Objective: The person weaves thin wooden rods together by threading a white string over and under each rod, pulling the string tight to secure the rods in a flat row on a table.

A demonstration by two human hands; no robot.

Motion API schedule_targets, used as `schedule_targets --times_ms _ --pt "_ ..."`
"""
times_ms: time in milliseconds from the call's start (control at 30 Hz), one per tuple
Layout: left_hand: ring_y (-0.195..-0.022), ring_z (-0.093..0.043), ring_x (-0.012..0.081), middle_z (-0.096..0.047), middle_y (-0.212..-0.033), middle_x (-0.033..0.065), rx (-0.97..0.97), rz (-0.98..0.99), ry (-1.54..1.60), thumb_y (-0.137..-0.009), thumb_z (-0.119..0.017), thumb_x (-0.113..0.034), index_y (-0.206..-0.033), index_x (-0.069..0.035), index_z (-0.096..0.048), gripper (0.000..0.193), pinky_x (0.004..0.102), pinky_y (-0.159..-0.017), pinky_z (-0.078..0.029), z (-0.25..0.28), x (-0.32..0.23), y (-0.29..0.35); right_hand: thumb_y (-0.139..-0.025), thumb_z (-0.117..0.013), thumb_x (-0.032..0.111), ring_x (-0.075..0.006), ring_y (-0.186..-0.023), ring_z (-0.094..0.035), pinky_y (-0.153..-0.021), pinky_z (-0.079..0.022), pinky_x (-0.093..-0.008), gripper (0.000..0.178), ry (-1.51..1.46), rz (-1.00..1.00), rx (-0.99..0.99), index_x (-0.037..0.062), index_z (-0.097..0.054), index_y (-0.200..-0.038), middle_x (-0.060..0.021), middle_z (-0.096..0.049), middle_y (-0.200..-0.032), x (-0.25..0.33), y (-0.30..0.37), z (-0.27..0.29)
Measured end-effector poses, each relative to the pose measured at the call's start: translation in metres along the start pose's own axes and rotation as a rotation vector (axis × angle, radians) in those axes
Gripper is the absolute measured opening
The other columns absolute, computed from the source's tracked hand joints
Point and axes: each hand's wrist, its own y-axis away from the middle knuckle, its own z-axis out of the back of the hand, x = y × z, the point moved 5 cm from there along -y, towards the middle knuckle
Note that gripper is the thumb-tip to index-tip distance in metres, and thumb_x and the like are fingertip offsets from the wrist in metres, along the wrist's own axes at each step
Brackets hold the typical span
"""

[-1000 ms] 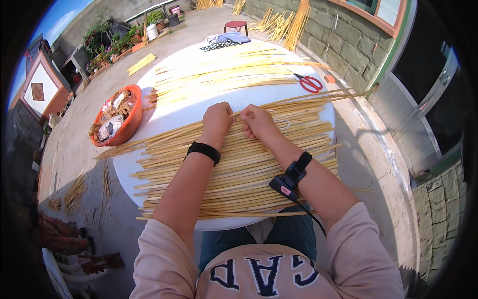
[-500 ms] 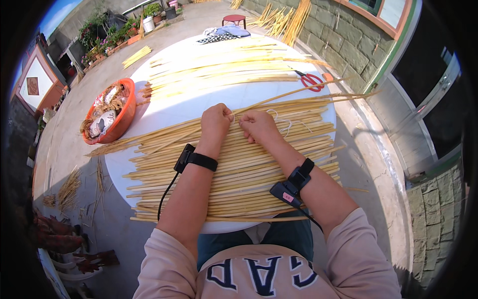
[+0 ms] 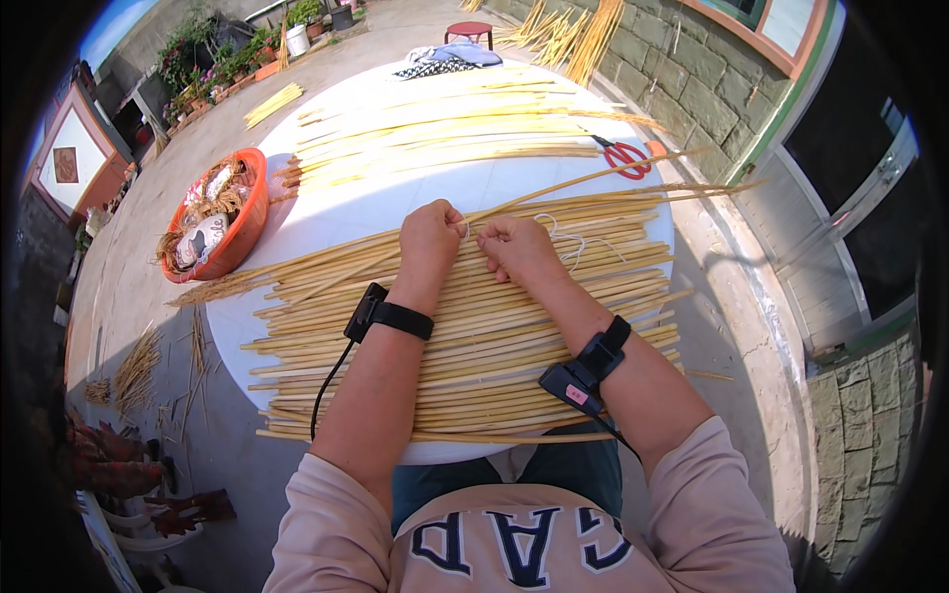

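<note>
Long pale stalks (image 3: 499, 361) lie side by side across the near half of the table, joined in rows by thin white string. At the mat's far edge my left hand (image 3: 432, 237) is closed, fingertips pinched on the white string. Just to its right, my right hand (image 3: 519, 249) is closed too, pinching the same string a small gap away. Loose white string (image 3: 585, 240) trails in loops over the stalks right of that hand. One single stalk (image 3: 583, 181) slants from the hands toward the far right.
More stalks (image 3: 415, 124) lie on the far part of the white round table (image 3: 395, 181). Red-handled scissors (image 3: 627, 160) rest at its right. An orange basin (image 3: 255, 212) of wrapped bundles is at the left. Folded cloth (image 3: 450, 61) and a red stool (image 3: 468, 36) are beyond.
Both hands stay nearly in place, still pinching the string beside each other. The view has shifted slightly; the stalks have not visibly moved on the table.
</note>
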Motion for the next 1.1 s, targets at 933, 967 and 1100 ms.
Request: schedule_targets --times_ms 933,967,1100 --pt "-0.059 -0.057 0.0232 -0.060 -0.064 0.0118 -0.048 -0.003 0.000 -0.061 -0.071 -0.009 -0.071 -0.002 -0.059 0.017 0.0314 -0.055 -0.044 0.003 -0.001 0.000 -0.074 -0.058 0.017 -0.0328 -0.070 -0.058 -0.065 -0.046 -0.0388 0.013 0.334 0.238 -0.144 0.0038 -0.058 -0.073 -0.0159 -0.060 -0.068 -0.005 -0.012 -0.007" --pt "-0.059 -0.057 0.0232 -0.060 -0.064 0.0118 -0.049 -0.002 0.004 -0.061 -0.071 -0.009 -0.071 -0.002 -0.059 0.017 0.0314 -0.055 -0.044 0.002 -0.001 0.000 -0.074 -0.058 0.017 -0.0328 -0.070 -0.058 -0.065 -0.046 -0.0388 0.013 0.338 0.238 -0.144 0.0038 -0.058 -0.073 -0.0159 -0.060 -0.068 -0.006 -0.013 -0.006" --pt "-0.060 -0.057 0.0243 -0.060 -0.064 0.0115 -0.077 0.005 0.014 -0.061 -0.070 -0.009 -0.071 -0.003 -0.059 0.016 0.0321 -0.055 -0.044 0.005 -0.002 0.002 -0.076 -0.057 0.015 -0.0269 -0.061 -0.060 -0.062 -0.047 -0.0350 0.013 0.255 0.125 -0.088 0.0025 -0.057 -0.073 -0.0143 -0.060 -0.063 0.003 -0.008 -0.010"
